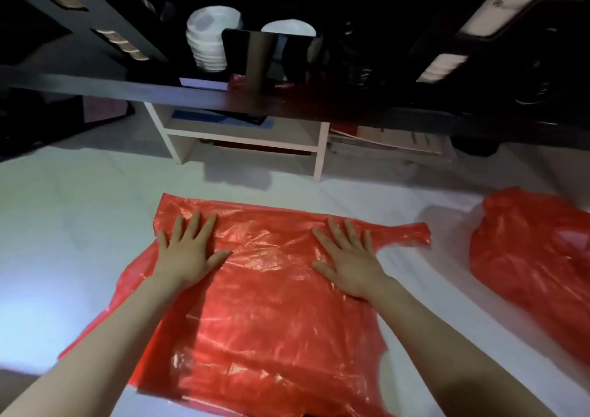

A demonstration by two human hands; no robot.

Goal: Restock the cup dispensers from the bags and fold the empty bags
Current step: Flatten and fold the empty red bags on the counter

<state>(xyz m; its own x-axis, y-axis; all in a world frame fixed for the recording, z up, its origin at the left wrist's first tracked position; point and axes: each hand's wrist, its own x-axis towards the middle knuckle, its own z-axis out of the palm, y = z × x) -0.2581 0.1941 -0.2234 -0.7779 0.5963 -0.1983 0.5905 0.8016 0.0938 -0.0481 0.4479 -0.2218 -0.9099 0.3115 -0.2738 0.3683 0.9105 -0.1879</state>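
Observation:
A red plastic bag (265,301) lies spread flat on the white sheet in front of me, one handle pointing right. My left hand (188,250) presses flat on its upper left part, fingers straight and spread. My right hand (348,260) presses flat on its upper right part in the same way. A second red bag (536,257) lies rumpled at the right edge. On the dark counter beyond, stacks of white cups (209,38) stand in a black dispenser (242,52).
The white sheet (79,225) covers the surface around the bags. A dark counter edge (127,89) crosses the view above it. Under the counter stands a white shelf unit (242,138). More red plastic (236,81) lies on the counter by the dispenser.

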